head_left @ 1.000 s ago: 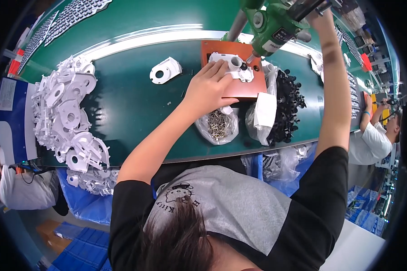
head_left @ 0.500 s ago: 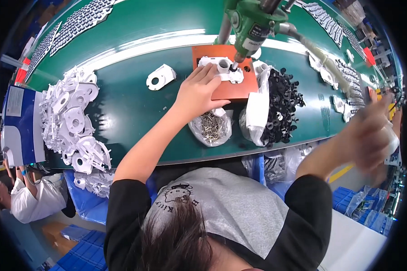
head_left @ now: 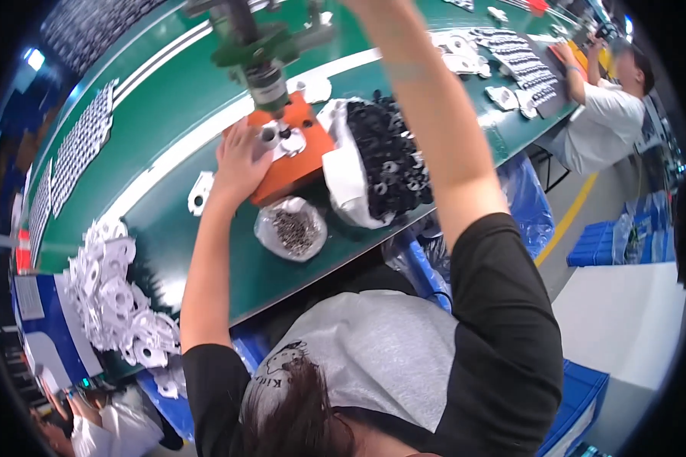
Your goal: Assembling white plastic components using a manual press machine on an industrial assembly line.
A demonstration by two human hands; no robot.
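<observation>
- On the green bench (head_left: 244, 282), head view: one orange fixture block (head_left: 305, 169), set at a slant near the middle.
- One white plastic part (head_left: 291, 143), the piece under work, lying on top of the orange fixture block.
- One small black piece (head_left: 285, 132), seated on the white plastic part.
- Left hand (head_left: 244, 164), laid over the left end of the white plastic part; fingers extended and close together, thumb apart (whether they pinch its edge cannot be told).
- Right hand, beyond the upper edge, its forearm (head_left: 442, 114) reaching up past the fixture; state of its fingers cannot be told.
- One green machine head (head_left: 265, 68), blurred, its tip close over the black piece.
- One clear bag (head_left: 265, 227) of small metal screws (head_left: 297, 231), just below the fixture.
- One heap of black parts (head_left: 389, 152), right of the fixture.
- One heap of white parts (head_left: 118, 305), at the bench's left end.
- One loose white part (head_left: 200, 194), left of the left forearm.
</observation>
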